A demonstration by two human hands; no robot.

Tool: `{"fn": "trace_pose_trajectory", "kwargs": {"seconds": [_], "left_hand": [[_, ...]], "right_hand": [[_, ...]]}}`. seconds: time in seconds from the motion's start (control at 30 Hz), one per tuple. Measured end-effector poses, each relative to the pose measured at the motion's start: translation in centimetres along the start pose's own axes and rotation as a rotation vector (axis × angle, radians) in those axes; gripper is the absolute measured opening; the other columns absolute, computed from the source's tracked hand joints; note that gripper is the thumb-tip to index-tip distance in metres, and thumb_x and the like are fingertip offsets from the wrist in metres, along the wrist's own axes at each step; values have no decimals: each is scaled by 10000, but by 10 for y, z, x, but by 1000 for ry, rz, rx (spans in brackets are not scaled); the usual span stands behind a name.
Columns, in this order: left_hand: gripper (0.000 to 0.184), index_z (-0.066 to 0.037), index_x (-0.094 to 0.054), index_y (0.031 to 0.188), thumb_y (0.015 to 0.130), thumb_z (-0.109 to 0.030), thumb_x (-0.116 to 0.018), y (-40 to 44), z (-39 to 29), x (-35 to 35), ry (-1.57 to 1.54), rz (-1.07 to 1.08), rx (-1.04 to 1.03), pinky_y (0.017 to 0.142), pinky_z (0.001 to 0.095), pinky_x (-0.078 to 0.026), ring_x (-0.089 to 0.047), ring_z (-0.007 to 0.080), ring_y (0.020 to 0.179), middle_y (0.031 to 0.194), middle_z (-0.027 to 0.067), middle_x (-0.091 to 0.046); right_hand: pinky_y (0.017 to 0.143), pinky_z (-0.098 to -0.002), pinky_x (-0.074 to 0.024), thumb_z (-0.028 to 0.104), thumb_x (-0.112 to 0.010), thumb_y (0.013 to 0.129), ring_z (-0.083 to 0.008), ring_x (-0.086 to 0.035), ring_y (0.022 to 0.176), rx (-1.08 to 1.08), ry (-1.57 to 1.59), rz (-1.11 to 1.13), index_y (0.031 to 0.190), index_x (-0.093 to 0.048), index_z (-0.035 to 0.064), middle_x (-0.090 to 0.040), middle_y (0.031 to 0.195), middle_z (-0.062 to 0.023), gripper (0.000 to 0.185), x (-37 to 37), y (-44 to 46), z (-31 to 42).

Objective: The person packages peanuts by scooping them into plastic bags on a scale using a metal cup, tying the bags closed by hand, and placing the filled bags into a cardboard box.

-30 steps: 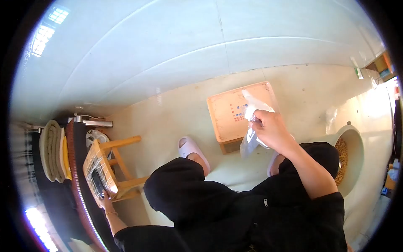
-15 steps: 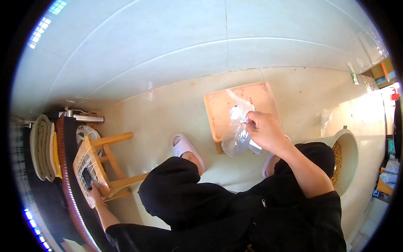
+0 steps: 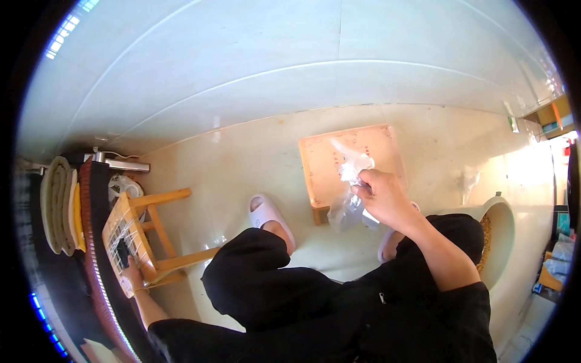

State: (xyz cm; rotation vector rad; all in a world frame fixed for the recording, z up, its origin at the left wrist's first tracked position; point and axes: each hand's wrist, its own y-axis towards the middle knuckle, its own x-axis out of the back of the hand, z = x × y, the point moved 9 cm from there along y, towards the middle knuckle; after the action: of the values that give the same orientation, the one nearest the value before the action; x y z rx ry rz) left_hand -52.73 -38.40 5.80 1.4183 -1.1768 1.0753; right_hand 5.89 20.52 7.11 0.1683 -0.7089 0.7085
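Note:
My right hand [image 3: 382, 195] is closed on the gathered top of a clear plastic bag [image 3: 348, 210]. The bag hangs in front of a low wooden stool [image 3: 324, 160] with a square top; what it contains, if anything, I cannot make out. Far to the left, my left hand [image 3: 132, 277] is at a second wooden stool [image 3: 175, 263], which has a seat of white cords [image 3: 124, 227]. Its fingers are closed around the end of a small black oblong object [image 3: 123, 251] lying against the cords; its kind is unclear.
Two pale slippers [image 3: 266, 215] are on my feet, on the tiled floor. Beside my right knee stands a light green tub [image 3: 505, 236] with brown grains inside. Folded cloths [image 3: 59, 206] are at the left, and a white wall [image 3: 254, 54] rises ahead.
The bag's gathered top has bunched up higher and whiter beside my right hand. My left hand stays at the corded stool. The whole view has shifted slightly.

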Motion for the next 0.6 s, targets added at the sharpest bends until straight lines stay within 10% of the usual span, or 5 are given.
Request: {"fn": "trace_pose_trajectory", "kwargs": {"seconds": [0.2,0.3,0.47,0.6], "left_hand": [[796,104,-628,1050,774,-638,-551,29,35,-33,-207,117,82,675,396,-477,-639,291,803,967,217,-655],[1038,42,-158,1429,760,-640,-563,5,2,-11,-44,-11,184,1105,472,-199,-223,438,1347,1454,282,-237],[741,-16,-282,1417,857,-387,-595,-29,-149,31,-113,-60,-282,1038,401,-326,-426,321,1224,1311,223,-453],[541,-53,-368,1395,900,-153,-563,-216,-333,93,-702,489,-546,852,255,-414,-501,102,895,990,42,-539]], "right_hand": [[555,-372,-401,70,-621,811,-252,-514,580,101,-7,-44,756,-510,-31,-540,683,-150,160,6,-3,6],[557,-369,-401,57,-621,809,-250,-517,595,42,34,-21,764,-506,-36,-544,707,-152,154,10,-7,5],[556,-375,-402,52,-621,805,-269,-518,592,57,24,-74,759,-506,-43,-539,697,-154,156,22,-11,11],[565,-392,-416,46,-620,795,-306,-542,609,95,-35,-101,768,-525,-41,-556,716,-167,131,27,-11,15]]}}
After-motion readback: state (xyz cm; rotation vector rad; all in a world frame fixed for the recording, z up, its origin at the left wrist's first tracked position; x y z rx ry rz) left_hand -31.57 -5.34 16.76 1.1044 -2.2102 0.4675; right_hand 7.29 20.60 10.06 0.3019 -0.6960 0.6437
